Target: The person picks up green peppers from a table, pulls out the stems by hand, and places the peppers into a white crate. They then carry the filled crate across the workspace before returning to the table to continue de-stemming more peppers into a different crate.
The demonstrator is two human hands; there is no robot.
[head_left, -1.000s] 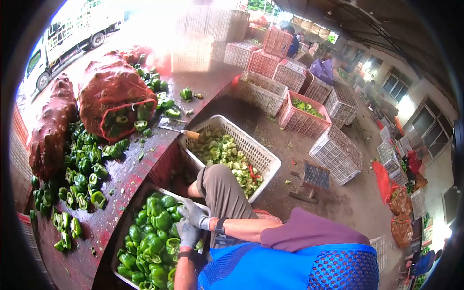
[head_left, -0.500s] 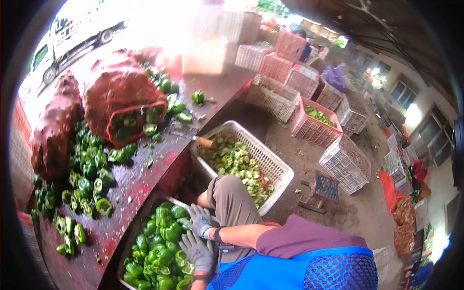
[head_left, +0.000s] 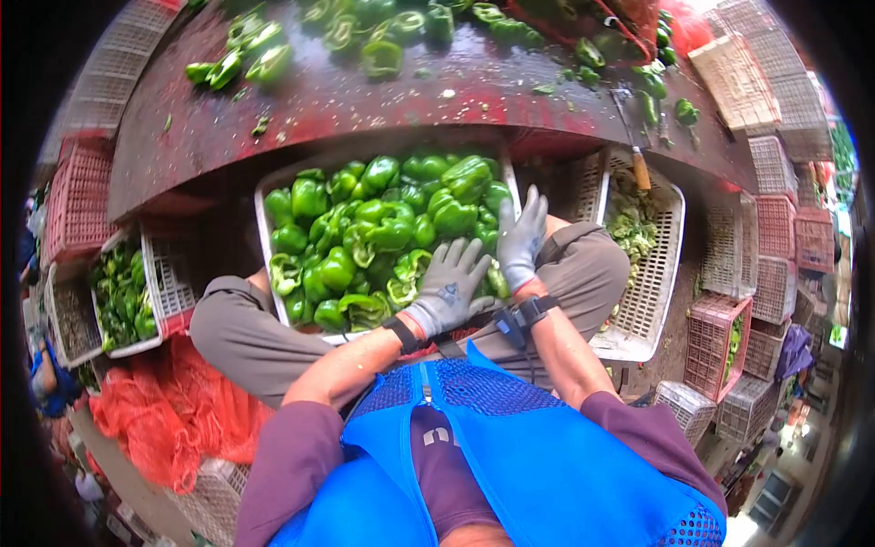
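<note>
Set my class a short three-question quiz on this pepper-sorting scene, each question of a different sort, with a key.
1. True or false: both gloved hands, the left hand and the right hand, rest on the green peppers in the white crate.
2. Multiple choice: the knife with a wooden handle lies A) in the left hand, B) at the edge of the red table over the basket of cut pieces, C) on the orange netting.
3. What colour are the gloves?

Key: 1 true; 2 B; 3 grey.
</note>
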